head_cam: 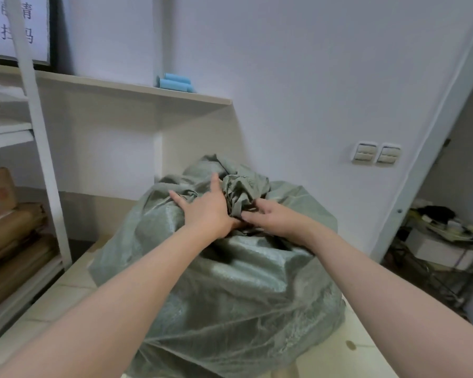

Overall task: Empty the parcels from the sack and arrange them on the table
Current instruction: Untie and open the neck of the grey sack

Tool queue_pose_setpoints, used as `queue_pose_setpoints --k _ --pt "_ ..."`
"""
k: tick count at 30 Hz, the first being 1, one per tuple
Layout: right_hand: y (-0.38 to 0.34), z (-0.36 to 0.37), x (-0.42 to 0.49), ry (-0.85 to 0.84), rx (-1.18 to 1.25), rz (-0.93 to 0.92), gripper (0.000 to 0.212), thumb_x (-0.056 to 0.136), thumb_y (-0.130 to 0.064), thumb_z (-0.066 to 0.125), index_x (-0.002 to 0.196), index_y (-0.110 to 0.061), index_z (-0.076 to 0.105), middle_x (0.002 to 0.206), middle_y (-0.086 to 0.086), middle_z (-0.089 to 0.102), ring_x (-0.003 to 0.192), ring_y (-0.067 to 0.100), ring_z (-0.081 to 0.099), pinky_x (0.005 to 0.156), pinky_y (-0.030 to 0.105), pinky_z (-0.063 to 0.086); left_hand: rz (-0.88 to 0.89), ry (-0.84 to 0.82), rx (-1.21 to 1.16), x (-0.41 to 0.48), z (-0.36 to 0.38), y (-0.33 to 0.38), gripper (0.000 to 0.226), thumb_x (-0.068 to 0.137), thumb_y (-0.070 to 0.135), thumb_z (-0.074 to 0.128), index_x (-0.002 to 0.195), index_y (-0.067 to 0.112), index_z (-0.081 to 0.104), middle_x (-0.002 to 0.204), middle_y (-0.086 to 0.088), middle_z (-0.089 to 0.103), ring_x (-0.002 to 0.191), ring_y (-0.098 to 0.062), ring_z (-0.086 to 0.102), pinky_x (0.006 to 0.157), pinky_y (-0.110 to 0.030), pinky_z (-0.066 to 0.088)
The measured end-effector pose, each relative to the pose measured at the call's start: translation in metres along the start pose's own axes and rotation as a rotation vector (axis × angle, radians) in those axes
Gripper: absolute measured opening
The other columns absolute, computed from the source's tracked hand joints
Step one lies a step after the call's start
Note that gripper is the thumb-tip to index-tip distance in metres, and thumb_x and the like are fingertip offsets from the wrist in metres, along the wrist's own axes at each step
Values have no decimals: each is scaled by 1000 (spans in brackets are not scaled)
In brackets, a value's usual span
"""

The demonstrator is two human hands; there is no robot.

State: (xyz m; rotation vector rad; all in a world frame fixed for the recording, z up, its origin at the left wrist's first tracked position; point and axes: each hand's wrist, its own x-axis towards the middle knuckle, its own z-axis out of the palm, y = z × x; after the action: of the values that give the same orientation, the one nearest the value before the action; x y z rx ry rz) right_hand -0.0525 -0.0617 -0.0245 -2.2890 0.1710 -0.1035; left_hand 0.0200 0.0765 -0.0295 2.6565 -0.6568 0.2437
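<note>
Fingers (pixel 258 204) of the right hand (pixel 271 215) curl into the bunched neck of the sack (pixel 230 290) and pinch its folds. Those of the left hand (pixel 205 210) lie straight and spread, pressed on the fabric just left of that bunch. The two hands touch at the sack's far top. The grey-green sack sits bulging on the pale tiled surface (pixel 66 293), its contents hidden. Cardboard boxes (pixel 0 197) are stacked at the left, and blue rolls (pixel 175 83) lie on the far shelf (pixel 115 87)
</note>
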Motion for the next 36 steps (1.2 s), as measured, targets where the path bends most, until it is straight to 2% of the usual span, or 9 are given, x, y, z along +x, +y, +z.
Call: queue_pose_setpoints --k 2,4,6,9,12,14,22,30,36 --pt "-2 4 -1 104 -134 -3 15 95 -37 57 87 -24 55 79 -10 60 71 4 56 66 21 43 -17 12 27 7 8 -4 109 80 60 64 155 14 -1 114 -4 68 125 -30 53 110 -66 -14" --pt "9 3 0 261 -269 -24 18 93 -44 54 93 -27 60 86 -12 60 81 5 56 76 24 43 14 24 80 13 15 -9 91 82 55 63 152 15 20 117 -3 66 123 -31 52 115 -62 -3" --pt "29 -6 5 452 -423 82 48 85 -59 52 121 -28 59 119 -6 61 117 15 52 101 37 42 58 28 112 17 18 -17 76 83 54 63 145 21 34 125 -4 60 128 -32 47 116 -62 4" --pt "58 -28 -3 548 -568 549 87 80 -69 56 145 -16 34 148 9 35 137 33 26 108 55 30 65 34 136 20 18 -26 68 81 58 63 138 29 42 142 -10 40 137 -38 29 112 -68 -4" --pt "94 -42 -1 506 -365 760 121 66 -73 68 148 -1 18 149 20 30 136 38 31 110 52 32 17 -70 113 25 16 -26 71 82 57 63 142 35 35 155 -11 26 143 -43 18 106 -74 -6" --pt "112 -40 6 540 -104 752 136 53 -72 77 147 5 16 147 20 37 132 36 41 107 46 40 1 -130 93 29 16 -24 67 84 52 61 142 34 33 143 -6 48 136 -38 37 106 -76 0" --pt "126 -54 18 638 -106 701 54 91 -40 61 126 2 57 132 19 58 120 35 56 94 35 45 -82 -5 28 30 25 -9 49 86 22 60 131 32 42 112 -4 66 115 -35 55 112 -65 18" --pt "130 -98 11 804 543 427 22 95 -27 52 88 -8 59 99 10 66 91 27 63 88 45 54 -28 235 -353 23 29 54 56 83 -1 54 129 30 53 116 -1 66 112 -30 57 95 -41 45" --pt "127 -129 -19 923 545 256 33 101 -22 43 74 -11 58 83 7 61 83 27 58 76 38 46 68 235 -672 39 38 119 46 75 6 59 105 41 60 99 13 71 101 -21 63 90 -42 52"
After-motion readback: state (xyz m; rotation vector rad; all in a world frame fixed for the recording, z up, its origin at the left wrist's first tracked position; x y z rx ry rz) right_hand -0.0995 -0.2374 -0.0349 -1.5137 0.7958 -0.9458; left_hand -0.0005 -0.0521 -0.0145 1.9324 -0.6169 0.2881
